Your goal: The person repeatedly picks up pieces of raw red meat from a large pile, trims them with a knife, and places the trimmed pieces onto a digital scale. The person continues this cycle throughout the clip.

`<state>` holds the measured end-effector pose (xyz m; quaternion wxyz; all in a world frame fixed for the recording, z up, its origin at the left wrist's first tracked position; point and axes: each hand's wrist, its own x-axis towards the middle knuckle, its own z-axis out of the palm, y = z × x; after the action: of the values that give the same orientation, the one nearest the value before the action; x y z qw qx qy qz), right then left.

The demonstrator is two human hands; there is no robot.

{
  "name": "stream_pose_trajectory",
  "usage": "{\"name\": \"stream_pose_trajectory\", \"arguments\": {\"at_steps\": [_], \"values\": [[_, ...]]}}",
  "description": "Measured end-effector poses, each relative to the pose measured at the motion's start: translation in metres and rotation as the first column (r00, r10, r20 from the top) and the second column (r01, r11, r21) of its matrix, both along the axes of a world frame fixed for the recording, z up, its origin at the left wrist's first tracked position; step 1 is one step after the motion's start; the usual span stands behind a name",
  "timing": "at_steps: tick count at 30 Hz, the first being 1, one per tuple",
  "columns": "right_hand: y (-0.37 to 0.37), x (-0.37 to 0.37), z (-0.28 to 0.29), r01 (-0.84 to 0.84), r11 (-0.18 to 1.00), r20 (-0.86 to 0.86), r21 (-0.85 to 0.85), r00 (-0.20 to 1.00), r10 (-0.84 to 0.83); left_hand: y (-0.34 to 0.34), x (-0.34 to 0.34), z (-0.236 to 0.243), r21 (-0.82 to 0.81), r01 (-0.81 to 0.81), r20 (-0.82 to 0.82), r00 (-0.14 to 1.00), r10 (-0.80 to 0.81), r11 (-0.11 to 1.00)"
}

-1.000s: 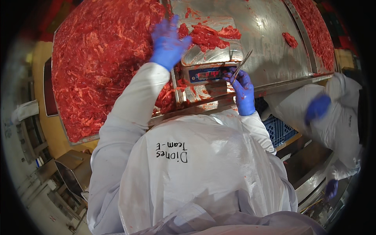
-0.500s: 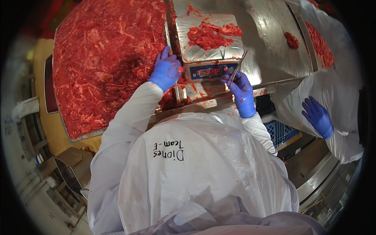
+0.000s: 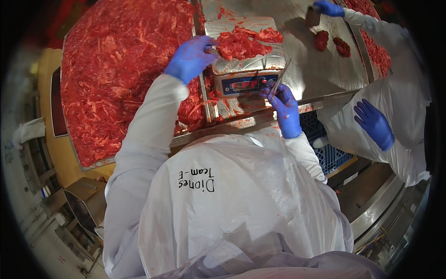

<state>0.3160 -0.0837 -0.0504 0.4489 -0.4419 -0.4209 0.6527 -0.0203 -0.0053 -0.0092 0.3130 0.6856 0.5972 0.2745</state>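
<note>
On a steel tabletop [image 3: 320, 76], raw meat [image 3: 241, 43], likely soft and slippery, best scooped from beneath, lies on a scale [image 3: 251, 66]; the left hand [image 3: 189, 60] curls at the scale's left edge, grip unclear; the right hand [image 3: 285, 109] holds a metal tool [image 3: 281, 77].

Beyond the person's blue-gloved left hand [image 3: 190, 58], the broad heap of raw red meat [image 3: 123, 74] is cut off by the upper edge, and the slim grey metal tool [image 3: 283, 76] in the blue-gloved right hand [image 3: 286, 110] is too blurred to identify.
</note>
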Motion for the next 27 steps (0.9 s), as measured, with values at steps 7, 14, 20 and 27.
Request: {"name": "stream_pose_trajectory", "arguments": {"at_steps": [7, 14, 20, 27], "values": [[0.013, 0.064, -0.032, 0.269, 0.963, 0.165, -0.008, 0.95, -0.264, -0.043, -0.097, -0.062, -0.252, -0.486, 0.077, 0.852, 0.518, 0.837], [0.132, -0.022, 0.026, 0.014, 0.81, 0.55, 0.586, 0.727, -0.411, 0.008, 0.079, -0.024, 0.21, -0.194, -0.387, 0.884, 0.264, 0.958], [0.115, -0.061, 0.038, -0.062, 0.932, 0.128, 0.358, 0.992, 0.017, 0.001, 0.053, -0.008, 0.171, -0.097, 0.256, 0.965, 0.051, 0.981], [0.051, -0.029, 0.008, -0.455, 0.852, 0.144, -0.259, 0.854, 0.5, -0.034, 0.038, -0.018, 0.318, 0.175, -0.304, 0.95, -0.075, 0.932]]}}
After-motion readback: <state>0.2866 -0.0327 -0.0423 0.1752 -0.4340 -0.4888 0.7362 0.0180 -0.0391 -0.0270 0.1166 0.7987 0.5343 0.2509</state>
